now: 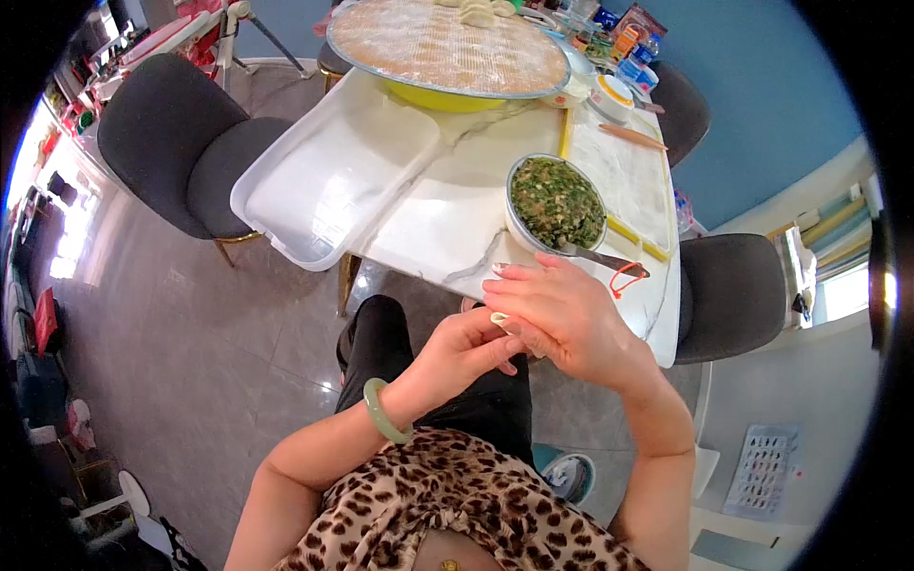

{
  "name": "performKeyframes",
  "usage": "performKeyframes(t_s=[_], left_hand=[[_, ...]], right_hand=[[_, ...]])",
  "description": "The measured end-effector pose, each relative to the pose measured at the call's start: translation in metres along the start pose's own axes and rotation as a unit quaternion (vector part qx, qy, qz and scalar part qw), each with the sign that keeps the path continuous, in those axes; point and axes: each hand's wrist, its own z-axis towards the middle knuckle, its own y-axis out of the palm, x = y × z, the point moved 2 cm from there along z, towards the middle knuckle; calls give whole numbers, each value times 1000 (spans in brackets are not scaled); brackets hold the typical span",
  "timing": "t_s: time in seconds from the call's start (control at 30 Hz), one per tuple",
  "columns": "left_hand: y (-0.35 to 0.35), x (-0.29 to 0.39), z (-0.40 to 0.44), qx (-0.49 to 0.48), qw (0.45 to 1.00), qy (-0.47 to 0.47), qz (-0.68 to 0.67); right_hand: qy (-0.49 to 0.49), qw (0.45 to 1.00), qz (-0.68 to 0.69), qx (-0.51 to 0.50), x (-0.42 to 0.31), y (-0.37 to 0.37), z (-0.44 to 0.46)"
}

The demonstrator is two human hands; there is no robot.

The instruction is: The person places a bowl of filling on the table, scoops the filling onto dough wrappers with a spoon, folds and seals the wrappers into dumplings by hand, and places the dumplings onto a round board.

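Observation:
My left hand, with a pale green bangle on its wrist, is closed around a small pale dumpling; only a folded dough edge shows. My right hand lies over it from the other side, its thumb pressed to the dough and its other fingers stretched across the top. Both hands are above my lap at the table's near edge. Just beyond them stands a white bowl of chopped green filling. A flat metal filling spatula with a red cord loop leans in the bowl.
A white plastic tray overhangs the table's left edge. Behind it, a large round floured tray bearing dumplings rests on a yellow basin. At right are a floured board, a rolling pin and chairs.

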Motion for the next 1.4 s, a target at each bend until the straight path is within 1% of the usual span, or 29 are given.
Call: performKeyframes(t_s=[0.03,0.07,0.13,0.17,0.27,0.33,0.37,0.43,0.47,0.53,0.67,0.7,0.73,0.87,0.93,0.97,1.03,1.07,1.1,1.17,1.2,1.23,1.3,1.33,1.4], left_hand=[[1,0,0,0,999,-7,-32],[0,-1,-1,1,999,-5,-33],[-1,-4,0,4,998,-18,-64],[0,-3,0,3,998,-17,-65],[-1,-1,0,25,999,-12,-39],[-4,-5,0,23,1000,-5,3],[-4,-4,0,24,1000,-5,3],[-3,-4,-1,36,999,-35,-11],[-3,-4,-1,38,999,-35,-11],[-2,-7,-3,39,995,-54,-69],[-1,-5,-1,39,995,-69,-65],[1,1,-1,47,994,-67,-75],[3,4,-1,57,993,-65,-85],[1,4,-1,73,993,-38,-82],[0,8,0,74,997,-6,-39],[0,8,0,65,997,-13,-34],[-1,11,-1,84,996,29,-24],[-1,10,-2,74,995,55,-28],[-1,8,-3,65,996,48,-20],[-1,8,-5,63,993,102,-4],[2,10,-6,70,993,94,-11],[4,10,-7,65,994,89,-6],[8,12,-8,53,990,131,14],[9,11,-7,49,991,127,17],[10,7,-7,49,986,158,28]], right_hand=[[-8,1000,-3,15,0,1,0],[-9,1000,-4,14,0,3,0],[1,999,32,23,2,5,0],[1,999,31,23,3,8,1],[53,992,93,67,3,9,3],[10,998,57,33,-1,1,9],[10,998,57,33,1,2,9],[0,998,54,17,5,7,9],[-1,998,54,17,4,8,10],[-15,998,34,43,1,9,12],[-13,999,43,26,10,14,7],[58,990,124,24,7,9,7],[128,970,204,23,6,7,5],[103,974,195,58,-1,12,-15],[179,966,155,101,-8,19,-24],[186,964,155,111,-6,25,-29],[164,946,177,216,-5,34,-38],[168,934,202,243,-9,38,-42],[172,929,203,256,-12,44,-42],[163,846,403,308,-13,57,-43],[162,826,452,295,-13,61,-45],[163,822,454,304,-14,61,-46],[160,855,402,287,-15,59,-46],[162,852,403,292,-15,57,-47],[130,923,223,286,-17,52,-49]])
